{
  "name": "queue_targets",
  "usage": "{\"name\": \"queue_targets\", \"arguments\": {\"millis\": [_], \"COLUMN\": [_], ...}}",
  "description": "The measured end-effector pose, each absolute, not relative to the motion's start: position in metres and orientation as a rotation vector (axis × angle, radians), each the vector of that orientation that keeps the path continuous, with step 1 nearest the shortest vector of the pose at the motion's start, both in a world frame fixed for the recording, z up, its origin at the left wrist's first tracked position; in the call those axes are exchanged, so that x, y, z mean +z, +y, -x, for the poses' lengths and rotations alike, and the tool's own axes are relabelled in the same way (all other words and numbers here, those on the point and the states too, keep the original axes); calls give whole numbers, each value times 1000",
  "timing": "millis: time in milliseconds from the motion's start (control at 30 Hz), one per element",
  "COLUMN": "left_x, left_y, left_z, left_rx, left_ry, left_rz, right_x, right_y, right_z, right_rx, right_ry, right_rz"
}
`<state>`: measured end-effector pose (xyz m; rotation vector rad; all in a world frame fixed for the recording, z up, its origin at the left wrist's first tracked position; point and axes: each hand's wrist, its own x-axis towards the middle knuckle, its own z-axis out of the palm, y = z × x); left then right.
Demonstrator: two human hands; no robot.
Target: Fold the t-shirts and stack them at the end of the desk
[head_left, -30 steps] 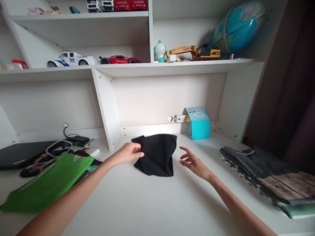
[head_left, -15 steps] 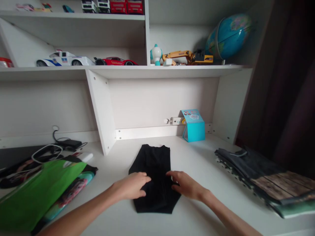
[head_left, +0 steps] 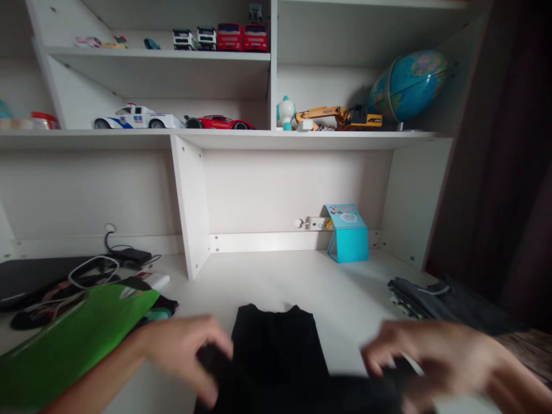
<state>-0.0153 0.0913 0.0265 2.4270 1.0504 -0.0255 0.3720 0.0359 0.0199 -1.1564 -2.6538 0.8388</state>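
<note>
A black garment [head_left: 280, 345] lies on the white desk in front of me, its far edge dipping between two raised corners. Its near part is lifted and spread wide. My left hand [head_left: 185, 353], blurred by motion, has dark cloth between its thumb and fingers at the garment's left side. On the right, my right hand [head_left: 435, 356] is closed on the garment's raised edge, also blurred. The bottom of the garment runs out of view.
A green garment [head_left: 86, 328] lies on a pile at the left, near cables and a black adapter [head_left: 131, 255]. Folded dark clothes [head_left: 457, 305] lie at the right. A blue desk calendar [head_left: 351, 244] stands at the back, under shelves holding toy cars and a globe [head_left: 414, 83].
Both hands have moved apart and nearer to me. The black garment's near part has been lifted and spread wider, and the whole garment sits lower in view. The camera has tilted up.
</note>
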Motion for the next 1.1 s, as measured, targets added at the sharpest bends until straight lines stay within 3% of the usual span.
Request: {"name": "queue_targets", "arguments": {"millis": [100,233,333,433,533,600,733,833,967,1100], "left_x": [59,118,151,146,103,65,10,-3,-22,-59], "left_y": [157,202,184,151,122,105,89,106,162,222], "left_z": [-9,-28,-34,-36,-32,-27,-20,-31,-71,-113], "left_rx": [224,1208,1618,1436,863,397,-442,-325,171,241], "left_ry": [1189,1535,1587,1537,1437,1329,1083,956,982,1272], "left_rz": [-2415,-2511,-2612,-2870,-3028,-2998,-2577,-2433,-2648,-2697], "right_x": [57,112,133,113,55,8,-56,-62,-55,-67], "right_y": [106,159,145,113,84,67,41,47,99,170], "right_z": [-362,-364,-372,-380,-393,-405,-427,-427,-398,-363], "right_rx": [261,-233,-521,-659,-560,-302,539,792,567,385], "right_ry": [-2344,-1824,-1546,-1566,-1885,-2133,-2312,-2307,-2368,-2302], "right_rz": [1480,1583,1480,1313,1309,1427,1709,1700,1569,1645]}}
